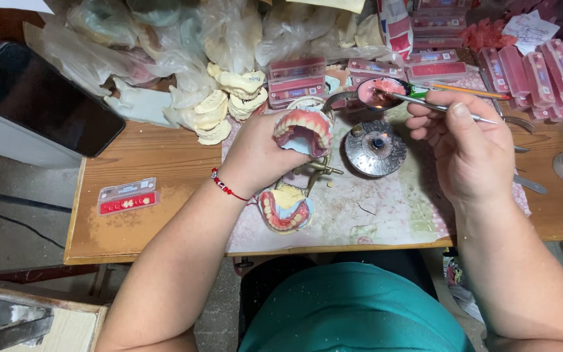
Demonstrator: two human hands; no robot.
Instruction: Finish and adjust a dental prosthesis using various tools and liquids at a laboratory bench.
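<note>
My left hand (259, 153) grips a denture model (304, 130), pink wax gums with a row of white teeth on a pale plaster cast, held up over the mat. My right hand (470, 146) pinches a thin metal wax tool (434, 106); its tip reaches left into a metal spoon (376, 92) holding melted pink wax. A round metal burner (376, 148) sits between my hands. A second denture model (286, 208), pink and yellowish, lies on the mat below my left hand. A red bead bracelet circles my left wrist.
A stained patterned mat (386, 208) covers the wooden table (144, 163). Plaster casts (226, 104) and plastic bags pile up at the back. Pink tooth-card boxes (535, 75) stack at the back right, one tooth card (127, 197) lies left, and a dark phone (40, 98) rests far left.
</note>
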